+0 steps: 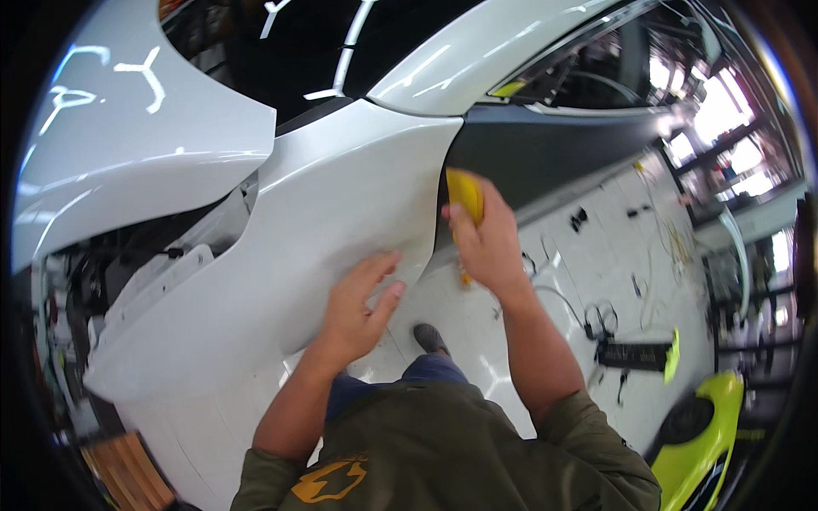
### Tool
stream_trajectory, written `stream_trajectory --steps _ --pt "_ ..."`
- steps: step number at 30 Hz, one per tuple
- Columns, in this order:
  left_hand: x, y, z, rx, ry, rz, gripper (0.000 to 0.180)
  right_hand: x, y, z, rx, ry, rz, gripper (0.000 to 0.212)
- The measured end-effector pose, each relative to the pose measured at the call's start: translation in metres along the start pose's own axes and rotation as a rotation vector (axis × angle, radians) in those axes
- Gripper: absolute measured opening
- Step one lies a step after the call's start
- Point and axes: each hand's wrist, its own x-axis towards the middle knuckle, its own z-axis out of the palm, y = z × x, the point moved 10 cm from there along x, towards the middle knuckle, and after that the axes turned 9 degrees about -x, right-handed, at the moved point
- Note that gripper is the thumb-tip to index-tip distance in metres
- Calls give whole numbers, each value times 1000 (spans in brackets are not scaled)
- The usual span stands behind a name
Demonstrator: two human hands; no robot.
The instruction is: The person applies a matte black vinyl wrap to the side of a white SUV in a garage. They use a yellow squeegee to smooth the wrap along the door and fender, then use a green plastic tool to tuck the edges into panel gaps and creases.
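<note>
A glossy white front fender [349, 183] of a car spreads across the middle, its rear edge meeting a dark grey door panel [545, 149]. My right hand [492, 243] grips a flat yellow squeegee [465, 192] beside that edge, over the front of the dark panel. Whether the squeegee touches the panel is hard to tell. My left hand [356, 308] is at the fender's lower rear part, fingers stretched and thumb apart, holding nothing. Its fingertips are at or just off the white surface; contact cannot be made out.
The white hood [145, 162] is at left, beside an exposed gap in the bodywork. Cables and small parts lie on the tiled floor [579, 272] at right. A lime-green car part [707, 434] sits at lower right, and a wooden slatted piece [128, 473] at lower left.
</note>
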Motion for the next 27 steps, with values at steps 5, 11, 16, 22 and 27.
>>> stream_trajectory --steps 5,11,16,22,27 --pt "-10 -20 -44 -466 -103 -176 33 18 -16 -21 -300 48 154 31" --pt "-8 -21 -46 -483 -248 -128 34 -15 -24 10 -469 78 204 34" --pt "-8 -19 -49 -486 -285 -100 35 -37 -12 27 -468 79 237 37" --pt "-11 -26 -47 -546 -296 -137 35 -48 -5 37 -470 142 268 40" --pt "-11 -25 -42 -536 -318 -161 35 -60 3 44 -453 198 266 44"
